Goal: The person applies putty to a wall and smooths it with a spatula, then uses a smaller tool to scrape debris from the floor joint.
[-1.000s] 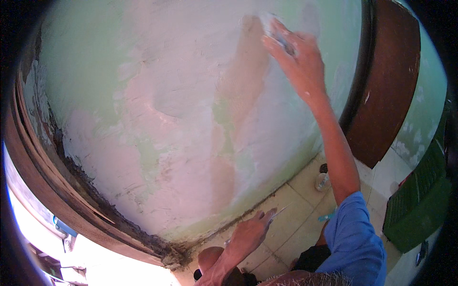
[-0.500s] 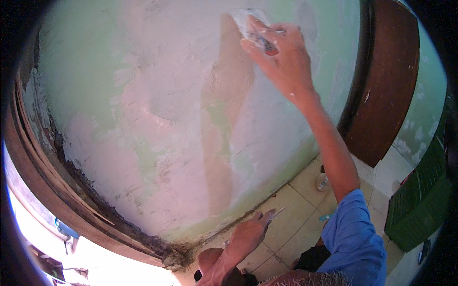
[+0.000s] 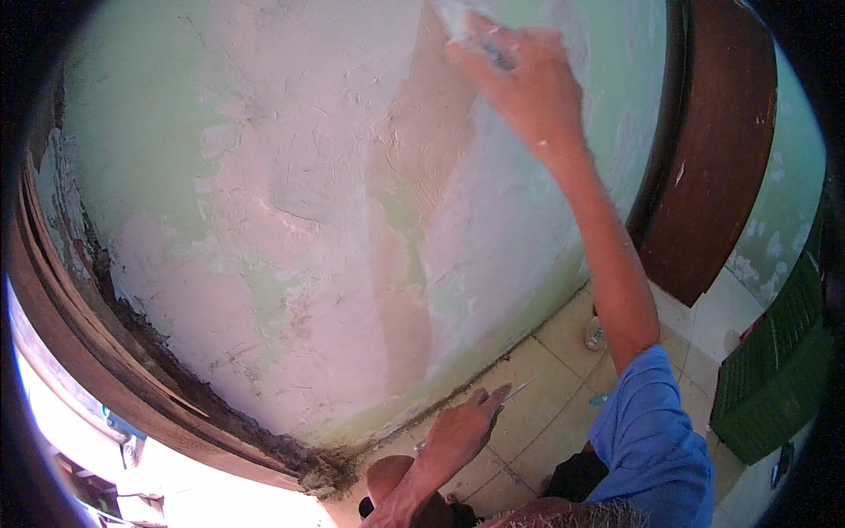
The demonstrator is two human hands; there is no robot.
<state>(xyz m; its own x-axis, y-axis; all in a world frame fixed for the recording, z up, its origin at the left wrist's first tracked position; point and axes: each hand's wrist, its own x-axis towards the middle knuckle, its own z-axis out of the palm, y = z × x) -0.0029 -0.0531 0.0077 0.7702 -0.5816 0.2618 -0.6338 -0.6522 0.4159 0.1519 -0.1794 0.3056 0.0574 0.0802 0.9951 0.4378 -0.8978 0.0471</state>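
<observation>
High on the patchy green wall (image 3: 264, 220), coated in places with pale filler, my right hand (image 3: 519, 79) grips a filler-smeared putty knife (image 3: 498, 55) against the surface, its blade blurred and partly hidden by my fingers. My left hand (image 3: 458, 433) is low by the foot of the wall, closed on a thin metal blade (image 3: 519, 388), perhaps a second putty knife seen edge-on. My right arm's shadow falls across the wall.
A wooden doorframe (image 3: 114, 352) with crumbled edging borders the bright opening at left. At right stand a dark brown door (image 3: 722, 150) and green plastic crates (image 3: 766, 370). A clear bottle (image 3: 594, 333) and a small teal object (image 3: 599, 400) lie on the tiled floor (image 3: 546, 405).
Over the last second my right hand has moved left and upward along the wall with the putty knife. My left hand stays low in nearly the same spot.
</observation>
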